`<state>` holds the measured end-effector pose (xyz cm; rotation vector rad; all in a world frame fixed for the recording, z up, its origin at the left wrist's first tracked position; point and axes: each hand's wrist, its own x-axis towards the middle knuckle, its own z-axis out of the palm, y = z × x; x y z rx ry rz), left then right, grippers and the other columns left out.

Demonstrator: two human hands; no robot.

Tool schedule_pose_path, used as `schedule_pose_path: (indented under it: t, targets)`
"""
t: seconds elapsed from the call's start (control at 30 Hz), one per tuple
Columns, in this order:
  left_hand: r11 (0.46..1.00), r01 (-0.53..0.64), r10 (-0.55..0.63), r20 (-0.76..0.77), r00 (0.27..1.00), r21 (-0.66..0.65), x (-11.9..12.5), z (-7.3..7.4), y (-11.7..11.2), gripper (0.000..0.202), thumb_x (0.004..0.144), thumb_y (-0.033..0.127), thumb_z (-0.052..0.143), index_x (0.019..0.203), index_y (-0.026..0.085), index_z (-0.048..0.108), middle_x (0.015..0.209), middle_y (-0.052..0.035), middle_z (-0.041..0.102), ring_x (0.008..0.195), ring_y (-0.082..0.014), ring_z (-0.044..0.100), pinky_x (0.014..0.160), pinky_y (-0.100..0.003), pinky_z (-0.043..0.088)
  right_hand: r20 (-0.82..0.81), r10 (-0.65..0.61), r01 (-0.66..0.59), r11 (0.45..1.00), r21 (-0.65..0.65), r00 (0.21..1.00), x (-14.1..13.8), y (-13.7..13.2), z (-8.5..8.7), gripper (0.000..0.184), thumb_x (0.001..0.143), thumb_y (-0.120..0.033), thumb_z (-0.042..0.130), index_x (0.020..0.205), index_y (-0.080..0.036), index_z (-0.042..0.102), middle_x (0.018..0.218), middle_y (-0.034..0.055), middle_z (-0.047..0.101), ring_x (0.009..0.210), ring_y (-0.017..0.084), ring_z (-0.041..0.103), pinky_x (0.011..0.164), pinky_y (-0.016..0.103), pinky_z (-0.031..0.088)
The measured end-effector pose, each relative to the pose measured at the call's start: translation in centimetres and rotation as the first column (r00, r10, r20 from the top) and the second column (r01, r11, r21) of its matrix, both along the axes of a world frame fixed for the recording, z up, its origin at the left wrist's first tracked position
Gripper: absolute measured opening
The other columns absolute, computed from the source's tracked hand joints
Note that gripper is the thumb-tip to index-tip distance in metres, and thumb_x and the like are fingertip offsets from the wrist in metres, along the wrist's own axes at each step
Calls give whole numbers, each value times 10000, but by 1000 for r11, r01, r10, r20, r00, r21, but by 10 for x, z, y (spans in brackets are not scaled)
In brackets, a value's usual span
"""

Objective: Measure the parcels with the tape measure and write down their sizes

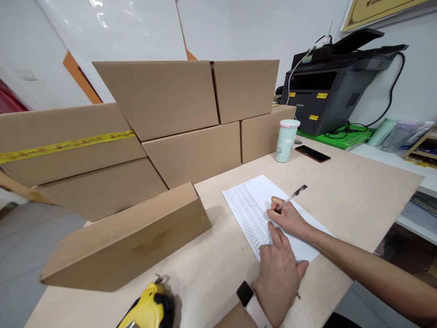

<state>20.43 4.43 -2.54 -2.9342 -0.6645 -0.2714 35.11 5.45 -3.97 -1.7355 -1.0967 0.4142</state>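
A white printed sheet (244, 207) with columns of small text lies on the light wooden table (341, 191). My right hand (288, 218) grips a pen (296, 193), its lower end at the paper near the printed columns. Flat on the lower part of the sheet rests my left hand (278, 266), index finger stretched toward the text and thumb spread out. On that wrist is a watch (247, 298) with a pale band. The pen's tip is hidden by the right fingers.
Several cardboard boxes (191, 155) are stacked at the back left, and a long flat box (136, 237) lies in front. A yellow tape measure (150, 307) sits at the near edge. Farther back are a mint tumbler (286, 142), a phone (312, 153) and a black printer (324, 91).
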Motion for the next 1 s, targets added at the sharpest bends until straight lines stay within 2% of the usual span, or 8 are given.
schedule_pose_path:
  t: [0.37, 0.8, 1.0]
  targets:
    - [1000, 13, -13, -2, 1000, 6, 0, -2, 0, 733, 807, 596, 506, 1279, 37, 494, 1352, -248, 477, 828, -228, 658, 571, -308, 527, 7, -5, 5, 1000, 3, 1000, 1, 2, -1, 211, 696, -173, 511, 571, -227, 350, 538, -73, 331, 511, 103, 320, 470, 246, 243]
    - [999, 4, -5, 23, 1000, 36, -1, -6, -1, 736, 805, 592, 512, 1277, 27, 494, 1356, -247, 472, 765, -204, 648, 582, -313, 521, 11, -24, 24, 1000, 20, 1000, 0, 2, 1, 211, 682, -161, 513, 565, -224, 348, 533, -70, 330, 510, 103, 317, 471, 244, 243]
    - [999, -5, 4, 33, 999, 45, -2, -5, -2, 740, 814, 591, 501, 1298, 32, 471, 1373, -244, 453, 810, -215, 650, 594, -311, 522, 5, -30, 30, 1000, 7, 1000, 0, 2, 1, 211, 674, -162, 513, 563, -225, 345, 531, -71, 325, 508, 101, 312, 467, 243, 237]
